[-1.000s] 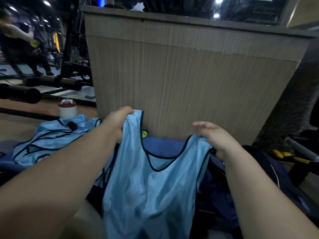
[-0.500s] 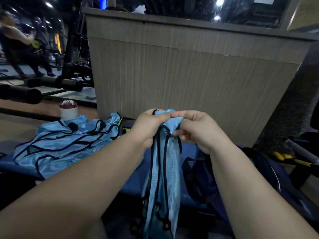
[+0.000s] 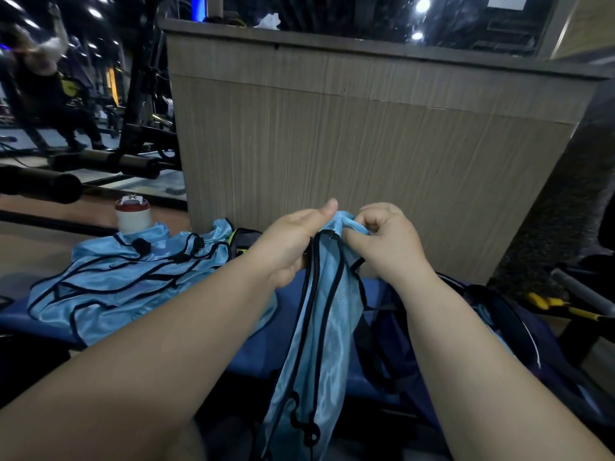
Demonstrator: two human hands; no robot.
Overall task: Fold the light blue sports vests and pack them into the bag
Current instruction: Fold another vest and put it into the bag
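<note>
Light-blue mesh vest (image 3: 319, 327), spread wide by its shoulders a second ago, now hangs halved lengthwise over the blue bench (image 3: 246, 357) — left hand (image 3: 289, 247) and right hand (image 3: 392, 244) meet, pinching both straps together — first fold made, unfolded pile (image 3: 133, 281) to the left, bag (image 3: 519, 327) at right.

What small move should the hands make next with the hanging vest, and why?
Probably lower the vest onto the blue bench and fold its hem up. The left hand and right hand pinch its top, and it hangs folded lengthwise, likely too long for the bag.
</note>
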